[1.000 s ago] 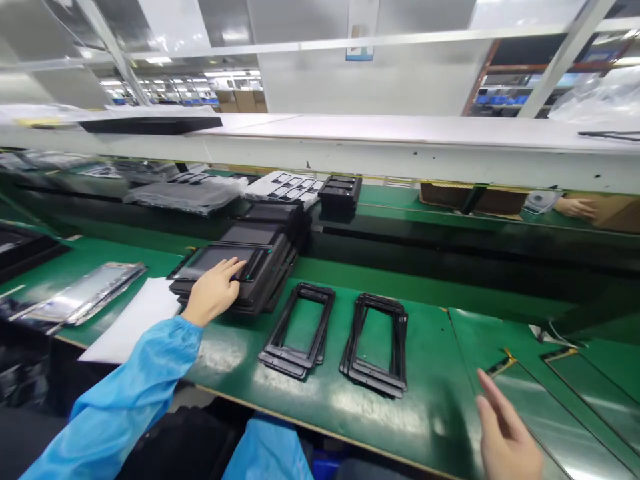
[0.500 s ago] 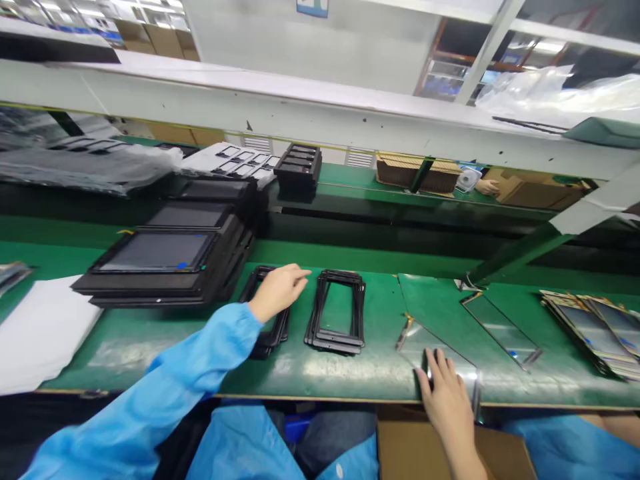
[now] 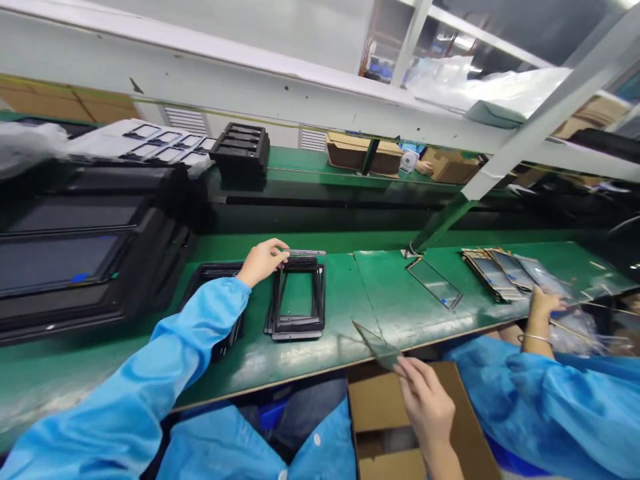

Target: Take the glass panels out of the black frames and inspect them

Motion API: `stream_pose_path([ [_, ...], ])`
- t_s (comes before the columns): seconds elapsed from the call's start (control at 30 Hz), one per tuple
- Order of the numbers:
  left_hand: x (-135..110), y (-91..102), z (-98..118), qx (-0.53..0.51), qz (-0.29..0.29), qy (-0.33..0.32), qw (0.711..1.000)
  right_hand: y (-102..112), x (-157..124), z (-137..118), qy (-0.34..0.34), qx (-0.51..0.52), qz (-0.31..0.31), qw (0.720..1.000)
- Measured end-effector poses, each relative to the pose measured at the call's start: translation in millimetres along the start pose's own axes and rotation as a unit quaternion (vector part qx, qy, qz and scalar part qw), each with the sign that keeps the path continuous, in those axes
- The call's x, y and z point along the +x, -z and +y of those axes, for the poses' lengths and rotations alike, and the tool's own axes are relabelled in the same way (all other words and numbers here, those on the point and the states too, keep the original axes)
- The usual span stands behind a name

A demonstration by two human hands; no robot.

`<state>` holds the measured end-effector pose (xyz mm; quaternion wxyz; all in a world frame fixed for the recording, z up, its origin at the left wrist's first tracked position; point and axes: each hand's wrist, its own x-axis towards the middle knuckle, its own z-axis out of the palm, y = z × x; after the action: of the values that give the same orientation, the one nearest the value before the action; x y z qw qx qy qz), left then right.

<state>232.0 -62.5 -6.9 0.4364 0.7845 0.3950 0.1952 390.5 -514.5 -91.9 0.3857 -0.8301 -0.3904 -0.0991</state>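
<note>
My left hand [image 3: 263, 261] pinches the upper left corner of a black rectangular frame [image 3: 309, 253], which lies over a loose stack of similar frames [image 3: 274, 310]. Under my left forearm, another stack of black frames [image 3: 210, 272] is partly hidden. Fingers and thumb of my right hand [image 3: 427, 405] grip the near end of a thin clear glass panel [image 3: 376, 343], tilted above the bench's front edge. A second glass panel [image 3: 434, 287] with a blue spot lies flat on the green bench, beyond my right hand.
Piled black screen units [image 3: 65, 257] stand at left. A post [image 3: 440, 223] rises from the bench. At right, a co-worker's hand [image 3: 545, 305] touches a panel beside stacked panels [image 3: 493, 273]. An open cardboard box [image 3: 377, 403] sits below the front edge.
My right hand has raised the glass panel off the bench and tilted it. My left hand has moved from the left stack to a frame on the other stack. The view has swung right.
</note>
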Motion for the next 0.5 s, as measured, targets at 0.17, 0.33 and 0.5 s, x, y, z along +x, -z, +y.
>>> stream_pose_path([
  [0.17,-56,19.1,32,-0.165,-0.029,-0.021,0.986,12,33,-55,-0.193,0.202,0.125,0.952],
  [0.33,-122,17.4,51,-0.262,-0.047,-0.010,0.964,-11,46,-105,-0.242,0.410,-0.018,0.879],
  [0.5,-157,8.0,55,-0.289,-0.041,-0.018,0.956,-35,41,-129,-0.265,0.466,-0.082,0.840],
])
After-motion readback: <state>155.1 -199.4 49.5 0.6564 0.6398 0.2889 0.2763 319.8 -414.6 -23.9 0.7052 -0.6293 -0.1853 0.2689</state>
